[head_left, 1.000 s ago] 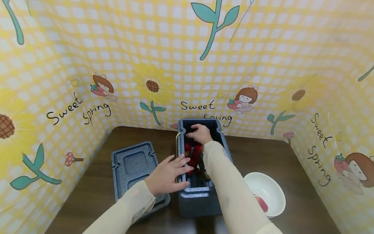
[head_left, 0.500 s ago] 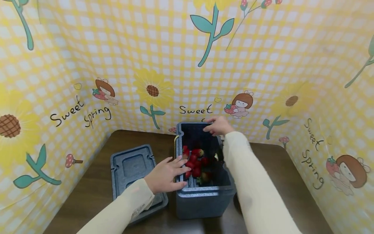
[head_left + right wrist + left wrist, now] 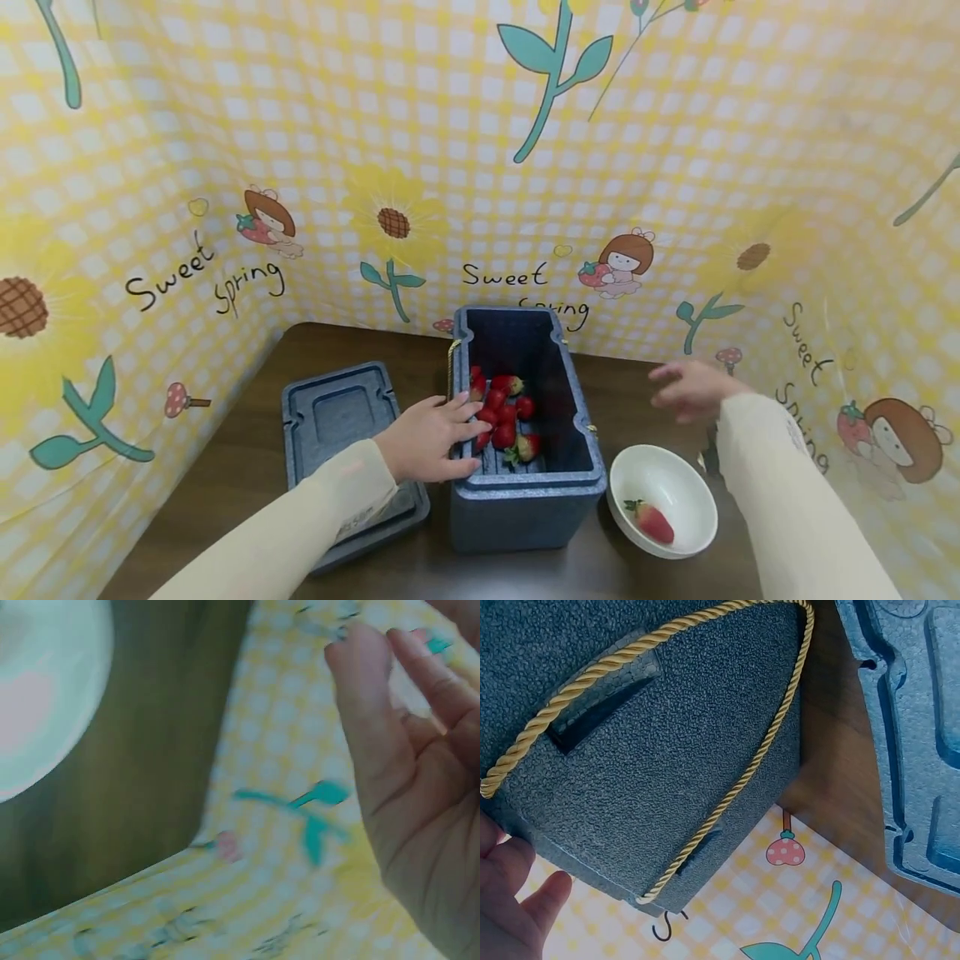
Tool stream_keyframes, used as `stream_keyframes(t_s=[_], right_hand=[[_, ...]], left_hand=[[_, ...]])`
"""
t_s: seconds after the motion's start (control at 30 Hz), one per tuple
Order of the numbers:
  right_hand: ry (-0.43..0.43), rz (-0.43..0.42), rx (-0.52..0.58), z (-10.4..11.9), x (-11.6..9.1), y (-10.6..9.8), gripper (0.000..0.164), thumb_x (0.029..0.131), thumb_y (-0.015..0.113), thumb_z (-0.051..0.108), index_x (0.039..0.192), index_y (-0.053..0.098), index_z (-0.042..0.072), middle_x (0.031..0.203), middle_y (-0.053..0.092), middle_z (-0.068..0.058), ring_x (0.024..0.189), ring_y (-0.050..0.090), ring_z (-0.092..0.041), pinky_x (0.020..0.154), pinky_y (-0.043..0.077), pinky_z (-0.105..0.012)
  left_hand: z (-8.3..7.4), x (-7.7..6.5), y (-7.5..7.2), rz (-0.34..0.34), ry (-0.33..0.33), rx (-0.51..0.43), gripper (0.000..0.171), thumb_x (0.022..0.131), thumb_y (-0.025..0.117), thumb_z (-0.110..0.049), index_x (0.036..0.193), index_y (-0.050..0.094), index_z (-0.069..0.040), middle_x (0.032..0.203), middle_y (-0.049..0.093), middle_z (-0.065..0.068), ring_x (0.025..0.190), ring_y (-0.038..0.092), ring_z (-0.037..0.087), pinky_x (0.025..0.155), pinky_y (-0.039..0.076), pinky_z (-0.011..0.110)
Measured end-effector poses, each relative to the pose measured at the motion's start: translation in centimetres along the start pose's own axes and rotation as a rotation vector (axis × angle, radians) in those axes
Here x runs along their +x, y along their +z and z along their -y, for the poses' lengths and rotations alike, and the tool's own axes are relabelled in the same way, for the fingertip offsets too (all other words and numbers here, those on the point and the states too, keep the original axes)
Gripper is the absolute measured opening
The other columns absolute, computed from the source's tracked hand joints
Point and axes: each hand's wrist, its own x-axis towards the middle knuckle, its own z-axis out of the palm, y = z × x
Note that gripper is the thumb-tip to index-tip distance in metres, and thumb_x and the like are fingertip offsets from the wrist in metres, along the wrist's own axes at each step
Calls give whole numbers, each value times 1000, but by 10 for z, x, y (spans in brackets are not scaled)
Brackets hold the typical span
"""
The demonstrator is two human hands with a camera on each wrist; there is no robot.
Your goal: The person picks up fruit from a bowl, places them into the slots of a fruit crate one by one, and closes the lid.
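Note:
A dark blue-grey foam box (image 3: 525, 492) stands lidless on the table with several red strawberries (image 3: 504, 435) on its floor. My left hand (image 3: 431, 437) rests on the box's left rim, fingers reaching over the edge; in the left wrist view that hand (image 3: 517, 877) shows at the box's rim beside the gold rope handle (image 3: 727, 806). Over the table's right side hovers my right hand (image 3: 693, 390), beyond a white bowl (image 3: 693, 500) that holds one strawberry (image 3: 654, 523). Nothing sits between the right hand's fingers (image 3: 364, 675) in the right wrist view.
The foam lid (image 3: 352, 417) lies on the brown table (image 3: 637, 396) left of the box. Yellow checked cloth (image 3: 487, 125) rises around the back and both sides of the table, close behind the box.
My right hand has come out of the box and swung right, past the bowl. This uncovers the strawberries and the bowl. The left hand has stayed on the rim.

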Motion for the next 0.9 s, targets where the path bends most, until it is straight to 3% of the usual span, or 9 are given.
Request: stream_keyframes(t_s=[0.13, 0.3, 0.43, 0.53, 0.7, 0.8, 0.9], right_hand=[[56, -4, 118, -36, -5, 19, 64, 79, 60, -2, 135, 33, -17, 92, 66, -15, 72, 64, -20, 72, 56, -36], [89, 9, 210, -65, -5, 50, 67, 77, 60, -3, 137, 32, -16, 99, 65, -23, 88, 65, -30, 76, 56, -38], [25, 71, 273, -96, -13, 70, 69, 79, 60, 2, 138, 30, -15, 107, 62, -29, 97, 63, -36, 82, 54, -46], [-33, 65, 314, -119, -23, 86, 65, 80, 60, 1, 136, 32, -18, 112, 58, -34, 100, 62, -38, 85, 52, -48], [-90, -70, 164, -136, -24, 113, 56, 74, 65, -1, 124, 48, -19, 105, 60, -34, 97, 61, -39, 84, 52, -43], [-78, -138, 29, -136, -18, 125, 52, 66, 65, -5, 116, 55, -17, 95, 62, -28, 91, 60, -37, 75, 50, -38], [-67, -168, -76, -138, -12, 138, 47, 62, 63, -8, 108, 61, -13, 81, 63, -17, 74, 60, -27, 62, 48, -31]], left_hand=[[5, -7, -2, -10, -12, -17, 50, 92, 54, -43, 131, 61, -12, 139, 51, 14, 134, 40, 32, 103, 37, 52], [11, -14, -6, -47, -15, -45, 50, 92, 55, -40, 131, 61, -9, 139, 50, 15, 134, 39, 33, 102, 37, 53], [9, -9, -3, -58, 0, -55, 50, 92, 54, -41, 131, 61, -10, 140, 51, 14, 134, 39, 33, 102, 38, 52], [4, -4, 3, -52, 12, -60, 50, 92, 53, -42, 131, 61, -11, 139, 51, 14, 133, 40, 33, 102, 39, 50], [2, -3, 9, -43, 20, -62, 48, 92, 55, -41, 129, 62, -11, 137, 53, 14, 132, 42, 34, 101, 40, 52], [3, -1, 10, -47, 23, -66, 48, 92, 54, -41, 129, 62, -11, 137, 53, 13, 132, 41, 33, 101, 39, 53], [4, 1, 8, -39, 19, -60, 50, 93, 52, -43, 130, 61, -12, 138, 52, 13, 133, 41, 32, 102, 38, 53]])
